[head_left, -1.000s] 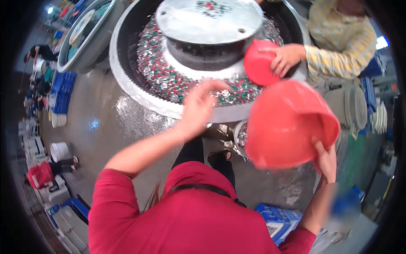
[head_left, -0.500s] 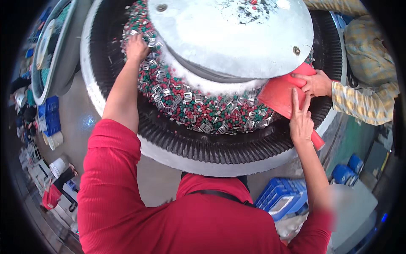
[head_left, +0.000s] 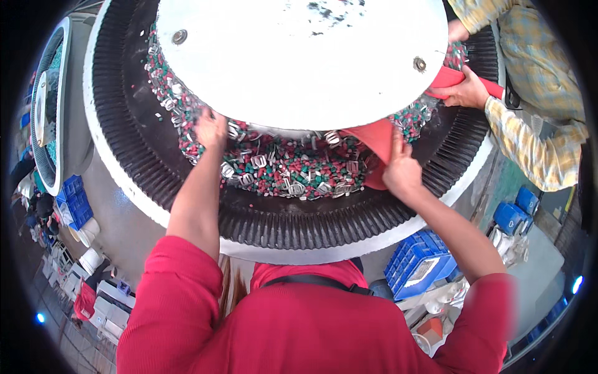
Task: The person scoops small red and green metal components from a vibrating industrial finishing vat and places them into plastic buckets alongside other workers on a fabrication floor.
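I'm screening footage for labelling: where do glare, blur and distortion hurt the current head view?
Head view: the lid is washed out almost white; the left hand looks slightly smeared; a soft smudge blurs the right sleeve's outer edge; surroundings bend toward the black corners.

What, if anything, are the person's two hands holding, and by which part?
The right hand holds a red scoop by its right side. The left hand is at the mixed pieces; whether it holds any cannot be told.
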`<control>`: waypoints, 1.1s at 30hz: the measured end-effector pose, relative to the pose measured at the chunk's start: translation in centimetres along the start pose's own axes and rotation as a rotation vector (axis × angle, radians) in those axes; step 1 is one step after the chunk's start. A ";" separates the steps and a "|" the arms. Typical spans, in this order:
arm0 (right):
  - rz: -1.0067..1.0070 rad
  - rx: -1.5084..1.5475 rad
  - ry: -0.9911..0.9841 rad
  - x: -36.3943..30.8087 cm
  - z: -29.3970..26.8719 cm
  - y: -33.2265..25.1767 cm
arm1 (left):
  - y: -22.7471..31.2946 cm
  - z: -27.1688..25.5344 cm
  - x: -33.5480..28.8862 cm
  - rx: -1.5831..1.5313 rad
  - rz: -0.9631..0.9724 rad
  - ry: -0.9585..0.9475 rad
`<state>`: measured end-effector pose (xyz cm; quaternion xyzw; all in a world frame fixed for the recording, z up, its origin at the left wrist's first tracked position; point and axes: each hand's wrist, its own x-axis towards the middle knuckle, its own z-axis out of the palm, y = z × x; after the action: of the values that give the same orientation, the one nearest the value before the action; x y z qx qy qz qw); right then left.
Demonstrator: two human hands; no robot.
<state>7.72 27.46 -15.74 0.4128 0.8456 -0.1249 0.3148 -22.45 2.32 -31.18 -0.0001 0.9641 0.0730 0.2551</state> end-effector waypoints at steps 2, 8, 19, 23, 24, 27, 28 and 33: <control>-0.048 0.043 -0.039 0.0 0.7 -1.3 | 1.4 1.3 -4.1 -0.116 -0.058 0.020; -0.050 0.153 -0.152 -0.4 1.3 -2.1 | 4.5 4.8 -14.4 -0.379 -0.307 -0.010; -0.100 0.160 -0.222 5.0 0.4 2.2 | 18.1 12.4 -27.2 -0.619 0.060 0.018; -0.307 0.126 -0.209 10.5 0.6 6.0 | 20.3 8.8 -29.3 -0.967 0.190 -0.336; -0.353 0.196 -0.256 11.7 0.9 7.2 | 19.7 7.4 -29.2 -0.976 0.185 -0.333; -0.415 0.386 -0.358 13.1 1.4 9.3 | 15.6 3.5 -26.8 -0.859 0.479 -0.225; -0.436 0.510 -0.403 13.2 1.2 9.4 | 13.6 3.2 -25.4 -0.835 0.415 -0.135; -0.446 0.560 -0.511 9.9 -2.0 6.6 | 6.0 2.1 -20.8 -1.206 -0.299 -0.533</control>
<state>7.42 38.62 -20.15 0.2453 0.7425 -0.5122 0.3551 -3.57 7.81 -21.91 -0.2577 0.6485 0.5598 0.4468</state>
